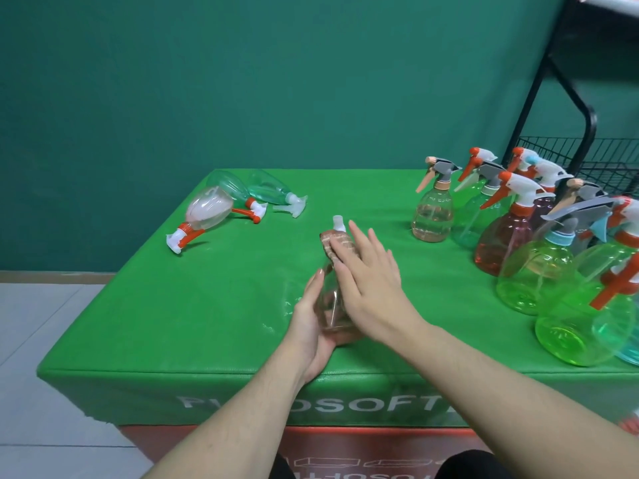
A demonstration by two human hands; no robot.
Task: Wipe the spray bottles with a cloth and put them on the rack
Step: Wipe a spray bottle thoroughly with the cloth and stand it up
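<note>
A clear spray bottle [331, 299] lies tilted over the middle of the green table [207, 305], its white nozzle pointing away from me. My left hand [313, 326] cups the bottle's base from below, fingers curled round it. My right hand [370, 281] lies flat on top with straight fingers, pressing a brown-and-white cloth [337, 247] against the bottle's neck. The black wire rack [587, 157] stands at the far right, behind the table.
Three bottles lie on their sides at the table's far left, among them a pinkish one [207, 210] and a teal one [269, 190]. Several upright bottles in pink, green and teal crowd the right side [539, 271]. Floor tiles show beyond the left edge.
</note>
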